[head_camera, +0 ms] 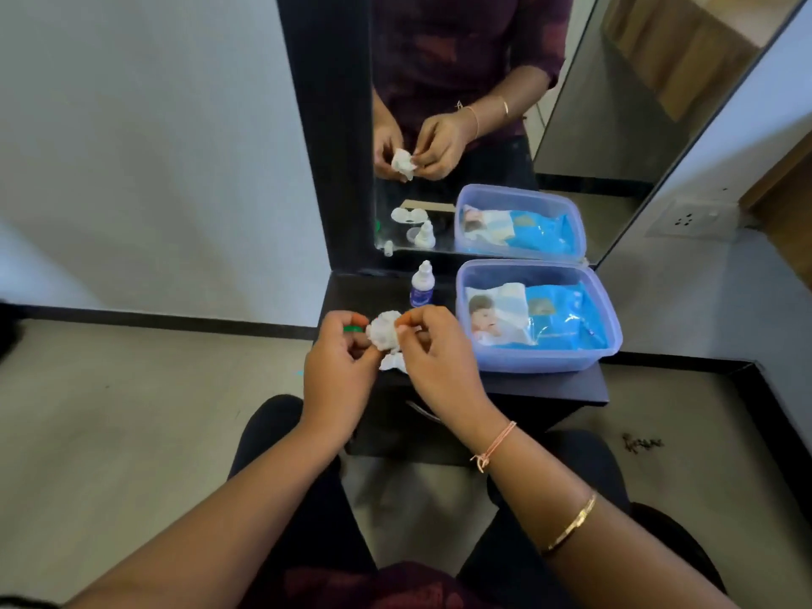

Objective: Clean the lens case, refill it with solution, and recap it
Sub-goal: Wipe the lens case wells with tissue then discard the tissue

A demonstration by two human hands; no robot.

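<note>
My left hand [340, 362] holds a small green part of the lens case [353, 328] between its fingertips; most of the case is hidden by the fingers. My right hand [433, 345] pinches a crumpled white tissue [386, 335] and presses it against the case. Both hands hover over the front left of the dark shelf [549, 386]. The uncapped solution bottle [422, 284], white with a blue label, stands upright on the shelf just behind my hands.
A pale blue plastic box [613, 340] holding a blue pack of wipes [545, 320] takes up the shelf's right half. A mirror [483, 125] stands behind the shelf against the wall. My knees sit below the shelf's front edge.
</note>
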